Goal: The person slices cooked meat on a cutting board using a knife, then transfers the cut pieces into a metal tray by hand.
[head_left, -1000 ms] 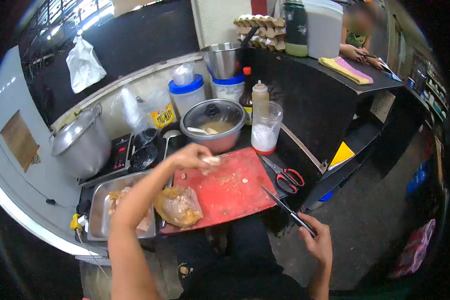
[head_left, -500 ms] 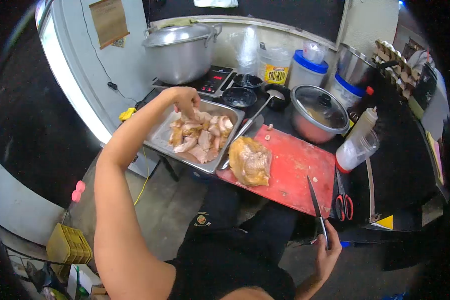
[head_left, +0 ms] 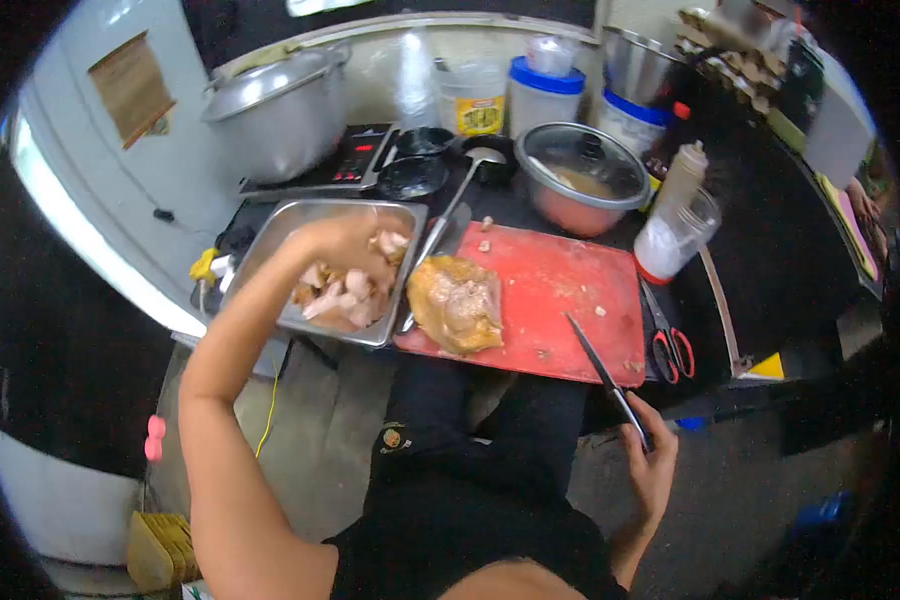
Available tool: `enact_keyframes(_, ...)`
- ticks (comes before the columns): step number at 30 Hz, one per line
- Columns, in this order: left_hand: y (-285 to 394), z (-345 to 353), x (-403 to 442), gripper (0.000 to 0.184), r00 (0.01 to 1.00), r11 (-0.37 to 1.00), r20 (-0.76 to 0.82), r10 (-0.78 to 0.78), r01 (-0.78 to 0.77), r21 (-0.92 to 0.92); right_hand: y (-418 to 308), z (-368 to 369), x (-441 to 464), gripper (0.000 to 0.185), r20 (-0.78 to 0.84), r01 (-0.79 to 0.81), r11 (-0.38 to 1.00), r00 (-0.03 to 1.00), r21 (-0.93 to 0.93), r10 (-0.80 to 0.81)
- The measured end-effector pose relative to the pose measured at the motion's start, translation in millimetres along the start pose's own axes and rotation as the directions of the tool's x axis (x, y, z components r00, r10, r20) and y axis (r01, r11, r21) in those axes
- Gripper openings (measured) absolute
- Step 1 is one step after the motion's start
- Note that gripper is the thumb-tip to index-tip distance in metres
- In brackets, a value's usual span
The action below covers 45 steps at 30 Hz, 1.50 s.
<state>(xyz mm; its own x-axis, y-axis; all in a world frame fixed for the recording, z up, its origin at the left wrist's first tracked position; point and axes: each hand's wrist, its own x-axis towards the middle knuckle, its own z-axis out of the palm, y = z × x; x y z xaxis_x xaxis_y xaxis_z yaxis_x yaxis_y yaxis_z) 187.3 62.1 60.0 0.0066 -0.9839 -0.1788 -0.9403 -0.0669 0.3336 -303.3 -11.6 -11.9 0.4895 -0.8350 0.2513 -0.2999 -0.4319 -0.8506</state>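
Observation:
My left hand is down in a steel tray of cut chicken pieces, touching or just over them. Its fingers are blurred and partly hidden. A large yellowish-skinned piece of chicken lies at the left of the red cutting board. My right hand is closed round the handle of a knife near the board's front right corner. The blade points away over the board, apart from the chicken. A long ladle leans between tray and board.
Red-handled scissors lie right of the board. Behind it stand a glass-lidded bowl, squeeze bottle and clear container. A large lidded pot stands by the induction cooker at the back left.
My left hand has gone lower into the tray and spread across the chicken pieces. My right hand keeps hold of the knife. The whole view has shifted, with the table now further left.

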Motion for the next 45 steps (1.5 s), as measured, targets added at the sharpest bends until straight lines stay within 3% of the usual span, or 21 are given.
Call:
enact_keyframes(3,69,17,-5,0.088,0.999,0.983,0.048,-0.008,-0.001,0.182,-1,2,1,0.037,0.064,-0.086,0.996,0.994,0.028,0.084)
enact_keyframes(4,68,33,-3,0.092,1.0,0.983,-0.003,0.015,-0.014,0.184,0,3,2,0.036,0.088,-0.078,0.996,0.993,0.032,0.075)
enact_keyframes(5,60,47,-3,0.097,0.998,0.982,-0.053,0.035,-0.024,0.188,1,8,2,0.037,0.053,0.034,0.999,0.998,0.013,-0.034)
enact_keyframes(7,58,57,-1,0.103,0.976,0.983,-0.165,0.141,-0.119,0.138,-3,14,3,0.037,0.126,-0.079,0.996,0.989,0.029,0.075)
enact_keyframes(10,62,58,1,0.102,0.98,0.999,-0.197,-0.023,0.027,0.018,5,36,7,0.04,0.137,0.008,1.0,0.99,0.028,-0.012)
enact_keyframes(13,42,71,13,0.101,0.974,0.983,-0.223,0.034,-0.072,-0.166,8,48,19,0.04,0.264,-0.053,0.994,0.962,-0.099,0.078)
enact_keyframes(14,41,73,15,0.102,0.974,0.985,-0.223,0.048,-0.083,-0.151,7,51,25,0.04,0.292,-0.062,0.99,0.951,-0.125,0.097)
enact_keyframes(17,54,68,16,0.101,0.986,0.984,-0.164,-0.016,-0.014,-0.178,16,63,43,0.038,0.256,0.091,0.991,0.965,-0.099,-0.063)
enact_keyframes(20,50,70,21,0.092,0.974,0.976,-0.212,0.084,-0.123,-0.177,8,63,58,0.036,0.376,0.019,0.998,0.927,-0.062,0.006)
enact_keyframes(23,43,72,25,0.079,0.983,0.962,-0.181,0.041,-0.088,-0.258,2,71,58,0.033,0.348,0.009,0.994,0.936,0.105,-0.045)
enact_keyframes(33,68,73,23,0.067,0.981,0.909,-0.179,-0.07,-0.012,-0.418,14,76,45,0.036,0.317,-0.045,0.983,0.948,0.176,-0.014)
enact_keyframes(37,47,91,37,0.064,0.967,0.891,-0.256,0.01,-0.125,-0.437,10,69,44,0.035,0.286,-0.055,0.986,0.958,0.159,0.008)
enact_keyframes(39,52,94,46,0.063,0.969,0.871,-0.245,0.005,-0.125,-0.476,12,63,44,0.034,0.272,-0.037,0.978,0.962,0.204,-0.021)
enact_keyframes(40,62,90,48,0.063,0.965,0.914,-0.261,0.023,-0.126,-0.385,13,59,44,0.034,0.282,-0.105,0.969,0.959,0.222,0.04)
enact_keyframes(41,59,96,56,0.065,0.969,0.908,-0.247,-0.03,-0.076,-0.411,10,53,45,0.034,0.277,-0.086,0.979,0.96,0.186,0.032)
enact_keyframes(43,78,95,64,0.065,0.965,0.84,-0.261,-0.006,-0.137,-0.525,25,52,46,0.034,0.259,-0.121,0.984,0.962,0.128,0.085)
enact_keyframes(44,96,87,63,0.065,0.968,0.893,-0.248,-0.041,-0.076,-0.443,28,50,46,0.035,0.219,-0.113,0.981,0.973,0.158,0.076)
enact_keyframes(45,85,100,74,0.067,0.958,0.842,-0.286,0.035,-0.183,-0.508,29,47,47,0.035,0.172,-0.104,0.977,0.982,0.185,0.072)
